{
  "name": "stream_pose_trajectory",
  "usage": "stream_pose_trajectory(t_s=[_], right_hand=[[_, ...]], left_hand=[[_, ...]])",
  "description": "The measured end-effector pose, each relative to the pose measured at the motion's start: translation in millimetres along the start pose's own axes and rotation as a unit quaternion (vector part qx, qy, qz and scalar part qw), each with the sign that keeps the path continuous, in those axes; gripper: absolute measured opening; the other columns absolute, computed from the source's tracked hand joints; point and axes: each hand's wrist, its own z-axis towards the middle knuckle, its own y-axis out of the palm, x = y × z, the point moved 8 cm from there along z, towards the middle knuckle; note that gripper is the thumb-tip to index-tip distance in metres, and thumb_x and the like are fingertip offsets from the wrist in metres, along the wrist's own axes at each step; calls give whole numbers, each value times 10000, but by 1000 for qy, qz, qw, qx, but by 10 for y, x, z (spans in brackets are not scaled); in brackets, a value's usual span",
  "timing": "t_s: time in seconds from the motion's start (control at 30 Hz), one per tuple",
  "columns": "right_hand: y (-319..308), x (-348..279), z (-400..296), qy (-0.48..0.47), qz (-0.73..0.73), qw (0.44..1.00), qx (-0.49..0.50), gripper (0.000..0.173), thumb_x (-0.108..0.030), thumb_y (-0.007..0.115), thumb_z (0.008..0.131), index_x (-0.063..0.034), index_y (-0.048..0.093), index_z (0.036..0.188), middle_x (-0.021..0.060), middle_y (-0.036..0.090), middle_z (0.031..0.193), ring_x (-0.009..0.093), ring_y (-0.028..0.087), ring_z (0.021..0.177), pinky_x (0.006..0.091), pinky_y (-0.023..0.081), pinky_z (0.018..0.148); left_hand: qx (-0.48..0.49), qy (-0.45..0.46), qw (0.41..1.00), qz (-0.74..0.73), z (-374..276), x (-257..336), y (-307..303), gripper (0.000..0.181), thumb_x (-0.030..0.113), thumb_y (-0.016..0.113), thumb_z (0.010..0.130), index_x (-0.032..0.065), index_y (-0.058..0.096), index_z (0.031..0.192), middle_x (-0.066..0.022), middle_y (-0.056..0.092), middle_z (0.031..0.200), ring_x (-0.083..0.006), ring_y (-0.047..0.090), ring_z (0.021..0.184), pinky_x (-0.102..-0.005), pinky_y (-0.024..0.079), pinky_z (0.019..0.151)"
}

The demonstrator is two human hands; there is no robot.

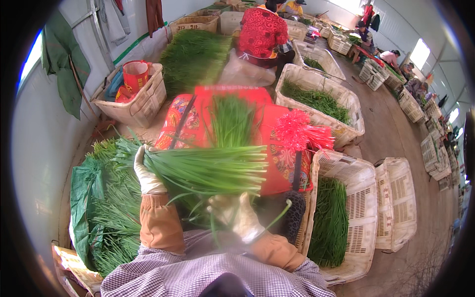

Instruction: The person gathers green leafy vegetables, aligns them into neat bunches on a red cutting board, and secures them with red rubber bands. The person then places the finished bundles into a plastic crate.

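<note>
My left hand (148, 172), in a pale glove, grips a thick bunch of long green leaves, likely garlic chives (207, 167), near their leafy end. The bunch lies level across my front, its pale cut ends pointing right. Just below those ends is my right hand (237, 217), gloved and motion-blurred, thumb raised apart from the fingers. Loose blades hang around it; I cannot tell whether it touches any. Beyond the held bunch, another green bunch (233, 122) lies on a red patterned cloth surface (267, 178).
A chive heap (115, 208) with green sacking (87, 208) fills my left. At right are a crate (362, 208) holding chives and another crate (402, 204). A pink string bundle (297, 130) lies on the cloth. Ahead sits a person in red (263, 35); more people work along the right.
</note>
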Motion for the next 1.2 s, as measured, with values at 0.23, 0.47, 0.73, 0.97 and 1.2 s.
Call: stream_pose_trajectory(t_s=[0.23, 0.47, 0.73, 0.97, 1.2], right_hand=[[-13, -188, -39, -7, 105, 983, 148, 292, -274, 625, 920, -70, 589, 1126, 91, 603, 1096, 196, 602, 931, 377, 525, 889], [-64, -211, -30, 35, 136, 984, 111, 267, -321, 590, 937, -54, 584, 942, 38, 558, 776, 188, 554, 753, 345, 480, 668], [126, -401, -870, 9, -29, 997, -71, 240, -231, 569, 908, -105, 517, 710, 11, 473, 609, 153, 474, 585, 293, 397, 502], [-359, -637, -1110, 33, -16, 998, 58, 130, -138, 580, 876, -86, 566, 758, 45, 560, 775, 120, 506, 650, 279, 418, 528], [257, -517, -419, 35, -275, 951, 140, 272, -296, 613, 924, -28, 603, 971, 53, 623, 841, 79, 499, 614, 222, 416, 532]], left_hand=[[29, 13, 999, 11, -26, -22, -45, 78, 125, 654, 825, 48, 645, 834, -37, 663, 791, -156, 597, 736, -286, 500, 739], [50, 7, 999, 12, 53, -93, -142, 80, 122, 642, 828, 46, 629, 810, -37, 648, 765, -166, 593, 731, -304, 498, 754], [86, 11, 995, 42, 109, 67, -303, 110, 158, 630, 846, 69, 602, 787, -12, 609, 724, -144, 570, 703, -290, 484, 736], [28, 83, 995, 51, 205, 375, -194, 134, 169, 585, 884, 62, 599, 803, -22, 619, 727, -152, 578, 705, -307, 478, 810], [19, 39, 998, 39, 76, 234, -192, 86, 107, 652, 815, 37, 610, 843, -32, 619, 782, -156, 572, 751, -298, 505, 745]])
